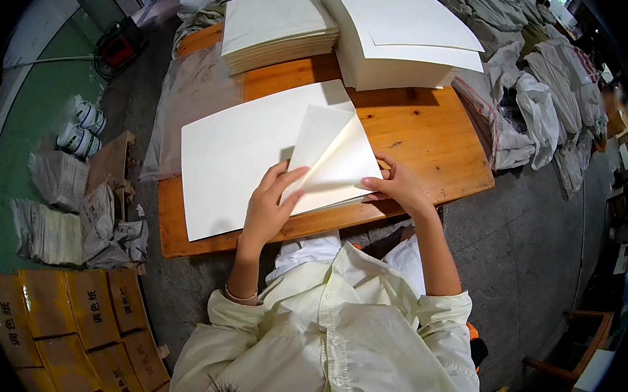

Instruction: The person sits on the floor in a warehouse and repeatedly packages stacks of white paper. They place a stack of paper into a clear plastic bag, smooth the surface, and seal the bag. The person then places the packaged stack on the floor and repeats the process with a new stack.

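Observation:
A large white sheet of paper (231, 151) lies flat near the front edge of the wooden table. On its right half rests a smaller stack of white sheets (358, 156), whose top sheet (315, 134) is curled up and over at the left. My left hand (274, 199) is at the curled sheet's lower left edge, thumb and fingers closed about it. At the stack's lower right corner, my right hand (397, 184) grips the edge, with the thumb on top and some fingers hidden.
Behind stand a thick paper stack (280, 23) and a taller one (398, 52) on the wooden table (426, 137). Clear plastic (194, 95) covers the table's left side. Cardboard boxes (92, 306) are piled at the left; grey sacks (546, 85) heap at the right.

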Tool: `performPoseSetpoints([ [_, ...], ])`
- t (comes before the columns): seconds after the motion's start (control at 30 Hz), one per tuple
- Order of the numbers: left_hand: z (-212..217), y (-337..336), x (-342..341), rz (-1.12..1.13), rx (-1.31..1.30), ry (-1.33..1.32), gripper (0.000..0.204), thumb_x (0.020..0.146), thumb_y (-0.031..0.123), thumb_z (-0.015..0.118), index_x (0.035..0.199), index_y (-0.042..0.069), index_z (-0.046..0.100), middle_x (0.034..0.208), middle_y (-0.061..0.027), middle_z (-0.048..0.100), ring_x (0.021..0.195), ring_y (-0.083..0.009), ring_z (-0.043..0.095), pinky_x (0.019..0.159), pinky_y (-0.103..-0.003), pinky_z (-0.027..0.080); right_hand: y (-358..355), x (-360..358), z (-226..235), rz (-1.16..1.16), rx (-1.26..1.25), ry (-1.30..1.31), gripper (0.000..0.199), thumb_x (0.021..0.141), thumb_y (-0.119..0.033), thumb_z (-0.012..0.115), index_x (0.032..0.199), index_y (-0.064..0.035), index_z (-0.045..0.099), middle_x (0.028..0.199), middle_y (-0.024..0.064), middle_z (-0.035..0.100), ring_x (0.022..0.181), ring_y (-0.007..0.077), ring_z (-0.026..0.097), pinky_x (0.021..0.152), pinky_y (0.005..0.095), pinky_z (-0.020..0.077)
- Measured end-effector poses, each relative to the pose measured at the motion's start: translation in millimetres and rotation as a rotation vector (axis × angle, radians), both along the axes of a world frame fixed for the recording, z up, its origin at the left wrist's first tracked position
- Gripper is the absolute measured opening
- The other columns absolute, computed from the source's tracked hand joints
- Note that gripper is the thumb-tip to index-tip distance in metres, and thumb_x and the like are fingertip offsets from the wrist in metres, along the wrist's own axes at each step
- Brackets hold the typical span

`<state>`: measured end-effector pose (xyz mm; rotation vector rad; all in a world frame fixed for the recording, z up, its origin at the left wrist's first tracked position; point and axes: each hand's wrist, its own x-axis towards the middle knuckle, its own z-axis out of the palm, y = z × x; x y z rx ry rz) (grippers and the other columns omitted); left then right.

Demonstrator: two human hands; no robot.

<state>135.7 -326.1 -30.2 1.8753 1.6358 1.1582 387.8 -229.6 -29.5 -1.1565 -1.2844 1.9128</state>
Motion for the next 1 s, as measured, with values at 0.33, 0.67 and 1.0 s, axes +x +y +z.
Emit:
performPoseSetpoints([
  [0.33, 5.1, 2.4, 3.4, -0.101, 0.114, 0.152, 0.057, 0.074, 0.019, 0.076, 0.128, 0.017, 0.056, 0.134, -0.0089, 0.047, 0.097, -0.0238, 0.061, 0.085, -0.034, 0.050, -1.5, -2.9, 5.9, 0.000, -0.009, -0.033, 0.060, 0.077, 0.000, 0.071, 0.130, 0.0023, 0.042, 0.092, 0.0093, 0.066, 0.079, 0.0139, 0.065, 0.070, 0.0283, 0.0585],
  [0.67, -10.6, 1.8, -3.1, -0.036, 0.127, 0.088, 0.050, 0.079, 0.015, 0.070, 0.127, 0.019, 0.057, 0.136, -0.0100, 0.045, 0.096, -0.0229, 0.060, 0.084, -0.033, 0.050, 5.0, 5.1, -8.0, 0.056, -0.017, 0.077, 0.061, 0.078, -0.001, 0.071, 0.132, 0.0005, 0.041, 0.086, 0.0066, 0.067, 0.072, 0.0105, 0.063, 0.065, 0.0243, 0.0571],
  [1.0, -10.8, 3.8, -4.4, 0.042, 0.126, 0.019, 0.051, 0.081, 0.008, 0.066, 0.130, 0.019, 0.055, 0.135, -0.0120, 0.046, 0.099, -0.0239, 0.061, 0.083, -0.033, 0.051, 0.0, 3.2, 4.6, 0.014, -0.078, 0.135, 0.063, 0.077, 0.001, 0.072, 0.131, 0.0030, 0.039, 0.090, 0.0098, 0.067, 0.075, 0.0126, 0.064, 0.064, 0.0254, 0.0573],
])
